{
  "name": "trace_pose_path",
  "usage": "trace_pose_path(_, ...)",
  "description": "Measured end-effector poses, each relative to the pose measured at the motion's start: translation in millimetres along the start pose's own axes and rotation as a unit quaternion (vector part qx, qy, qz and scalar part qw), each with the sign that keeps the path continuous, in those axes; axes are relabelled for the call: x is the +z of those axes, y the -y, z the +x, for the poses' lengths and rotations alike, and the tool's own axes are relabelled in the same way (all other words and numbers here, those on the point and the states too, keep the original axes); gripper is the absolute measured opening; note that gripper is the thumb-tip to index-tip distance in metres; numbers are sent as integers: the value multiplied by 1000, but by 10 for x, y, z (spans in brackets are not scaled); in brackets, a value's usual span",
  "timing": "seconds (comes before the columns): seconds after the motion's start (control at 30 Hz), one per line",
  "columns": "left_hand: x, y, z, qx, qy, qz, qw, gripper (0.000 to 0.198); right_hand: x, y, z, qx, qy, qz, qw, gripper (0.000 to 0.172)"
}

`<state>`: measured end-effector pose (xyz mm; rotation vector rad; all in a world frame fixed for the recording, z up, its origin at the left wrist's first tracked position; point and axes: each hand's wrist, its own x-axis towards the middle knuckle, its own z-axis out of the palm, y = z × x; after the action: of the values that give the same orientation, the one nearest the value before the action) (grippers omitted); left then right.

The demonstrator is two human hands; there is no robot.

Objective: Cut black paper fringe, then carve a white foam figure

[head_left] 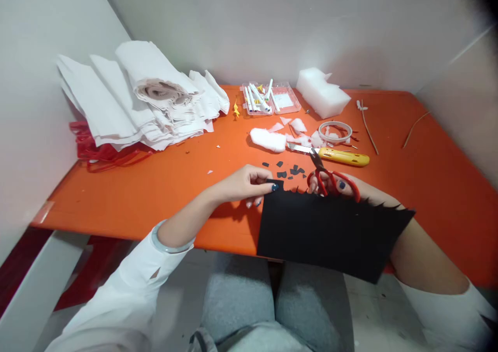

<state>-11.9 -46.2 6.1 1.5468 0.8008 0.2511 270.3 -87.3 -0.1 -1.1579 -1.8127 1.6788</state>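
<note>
My left hand (254,183) pinches the upper left corner of a sheet of black paper (327,227), thumb on its front. The sheet hangs over the table's front edge, and its top edge is cut into jagged points. Behind that edge, my right hand (330,183) has its fingers through the handles of red-handled scissors (337,181), partly hidden by the paper. The scissor blades point up and away, above the sheet's edge. Several small black paper scraps (291,171) lie on the table just beyond my hands.
A yellow utility knife (344,156), a tape roll (335,132), white foam pieces (268,139) and a foam block (322,93) lie beyond the scissors. Further back is a clear box of markers (286,99). White paper sheets (109,100) pile at left on the orange table (187,201).
</note>
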Motion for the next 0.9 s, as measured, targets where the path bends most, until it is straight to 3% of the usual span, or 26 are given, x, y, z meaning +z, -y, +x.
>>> trace_pose_path(0.13, -69, 47, 68, 27, -105, 28, 994, 34, -10, 4, 72, 32, 35, 26, 999, 46)
trace_pose_path(0.3, -166, 130, 121, 25, -136, 2, 990, 40, 50, -60, 114, 59, 35, 58, 996, 33)
trace_pose_path(0.4, -256, 179, 136, 55, -162, -93, 981, 59, 20, -97, 123, 34, -45, 82, 995, 34)
trace_pose_path(0.5, -324, 188, 129, 97, -176, -182, 963, 72, -36, -133, 146, -4, -183, 109, 977, 34)
trace_pose_path(0.63, -337, 187, 122, 128, -120, -229, 957, 71, -59, -180, 204, -54, -302, 164, 938, 33)
trace_pose_path(0.7, -326, 215, 139, 101, -116, -213, 965, 59, -29, -190, 228, -61, -307, 173, 934, 32)
trace_pose_path(0.77, -318, 261, 169, 63, -156, -181, 969, 48, 14, -187, 237, -58, -286, 158, 943, 32)
trace_pose_path(0.9, -314, 327, 219, 57, -204, -172, 962, 44, 76, -162, 215, -31, -190, 142, 971, 30)
